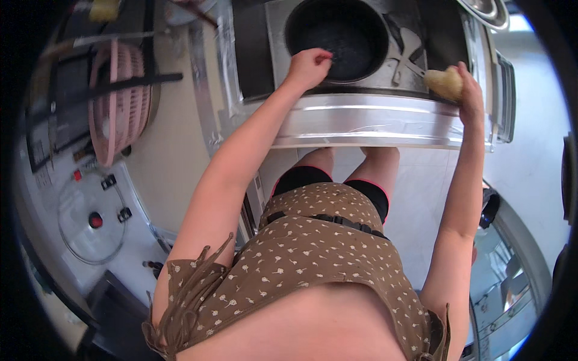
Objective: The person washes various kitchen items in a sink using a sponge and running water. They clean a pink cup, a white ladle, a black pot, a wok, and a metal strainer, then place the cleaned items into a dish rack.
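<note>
A dark round pan (pixel 343 40) sits on a stove with a metal surround (pixel 282 49). My left hand (pixel 309 67) is over the pan's near-left rim, its fingers drawn together. Whether something small is pinched in them cannot be made out. At the right end of the stove, my right hand (pixel 471 97) grips a pale yellow scrubber, like a loofah sponge (pixel 445 83). Between pan and scrubber, several utensils lie crossed, among them a light-coloured spatula (pixel 410 41).
Foil-like covering (pixel 361 117) lines the stove's front edge. Metal bowls (pixel 485 11) stand at the far right. To the left are a pink plastic basket (pixel 119 104), a dark bar (pixel 144 80) and a glass lid (pixel 92 241) with a dark knob.
</note>
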Demonstrator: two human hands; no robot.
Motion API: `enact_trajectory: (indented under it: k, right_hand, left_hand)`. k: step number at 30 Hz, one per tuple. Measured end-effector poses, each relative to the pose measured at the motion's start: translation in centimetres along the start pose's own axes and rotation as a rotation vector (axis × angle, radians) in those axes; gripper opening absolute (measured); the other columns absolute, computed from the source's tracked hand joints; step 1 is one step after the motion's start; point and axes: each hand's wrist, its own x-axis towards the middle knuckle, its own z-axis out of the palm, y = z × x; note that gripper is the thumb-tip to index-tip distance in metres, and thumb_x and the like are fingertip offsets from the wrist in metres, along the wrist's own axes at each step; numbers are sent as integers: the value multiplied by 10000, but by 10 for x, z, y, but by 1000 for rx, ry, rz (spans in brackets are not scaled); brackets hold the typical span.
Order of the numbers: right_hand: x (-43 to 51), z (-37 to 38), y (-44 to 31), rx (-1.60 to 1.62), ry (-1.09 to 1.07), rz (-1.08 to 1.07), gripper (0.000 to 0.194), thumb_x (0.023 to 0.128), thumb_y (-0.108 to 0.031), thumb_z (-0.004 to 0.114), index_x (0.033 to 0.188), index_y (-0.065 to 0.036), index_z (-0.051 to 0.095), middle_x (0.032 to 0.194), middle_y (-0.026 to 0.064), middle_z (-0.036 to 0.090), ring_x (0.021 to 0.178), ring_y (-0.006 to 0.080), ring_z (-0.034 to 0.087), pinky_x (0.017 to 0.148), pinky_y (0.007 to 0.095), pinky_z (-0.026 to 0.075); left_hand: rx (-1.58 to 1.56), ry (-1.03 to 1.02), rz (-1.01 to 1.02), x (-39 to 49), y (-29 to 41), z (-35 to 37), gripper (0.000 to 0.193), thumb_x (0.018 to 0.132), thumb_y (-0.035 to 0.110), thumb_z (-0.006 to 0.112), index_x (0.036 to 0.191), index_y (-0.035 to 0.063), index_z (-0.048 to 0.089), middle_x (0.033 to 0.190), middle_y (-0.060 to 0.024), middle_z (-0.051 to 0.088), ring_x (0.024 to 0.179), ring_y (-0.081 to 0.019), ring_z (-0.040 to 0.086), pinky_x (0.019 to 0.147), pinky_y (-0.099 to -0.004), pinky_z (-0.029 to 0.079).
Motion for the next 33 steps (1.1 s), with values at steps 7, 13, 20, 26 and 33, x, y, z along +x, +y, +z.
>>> enact_trajectory:
  k: [7, 13, 20, 26, 33]
  right_hand:
    - [6, -12, 8, 401, 23, 67, 450, 931, -430, 532, 1175, -53, 545, 1080, 78, 586, 1011, 221, 579, 933, 370, 455]
    - [-20, 6, -4, 352, -24, 71, 414, 953, -351, 511, 1218, -34, 531, 1135, 94, 592, 1068, 202, 570, 956, 347, 444]
    - [-15, 146, -35, 154, -562, -162, 434, 862, -168, 616, 1262, -31, 515, 1229, 122, 540, 1098, 199, 537, 921, 310, 444]
    - [64, 257, 46, -1487, -1023, -397, 475, 706, -151, 651, 1156, -25, 569, 1167, 211, 553, 1055, 374, 556, 891, 435, 465]
    - [81, 292, 138, -1562, -1014, -1022, 508, 819, -125, 533, 1266, 85, 414, 1272, 288, 435, 1111, 410, 502, 914, 431, 448]
  left_hand:
    - [-23, 48, -37, 2, -4, -1, 235, 783, 200, 647, 968, 69, 709, 861, -108, 704, 801, -198, 674, 737, -310, 518]
    - [-395, 407, -155, 10, -12, -6, 220, 788, 125, 627, 974, 25, 689, 857, -114, 695, 772, -189, 664, 732, -295, 510]
    - [-165, 592, -298, 55, -35, -40, 350, 770, 224, 650, 1086, 77, 614, 1025, -169, 598, 990, -338, 575, 873, -400, 459]
    - [16, 406, -195, 90, -44, -28, 383, 807, 201, 629, 1169, 112, 544, 1070, -183, 545, 1053, -372, 523, 886, -457, 446]
    - [96, 337, -212, 88, -38, -30, 383, 817, 88, 568, 1197, 118, 530, 1066, -186, 559, 1015, -379, 540, 851, -453, 463]
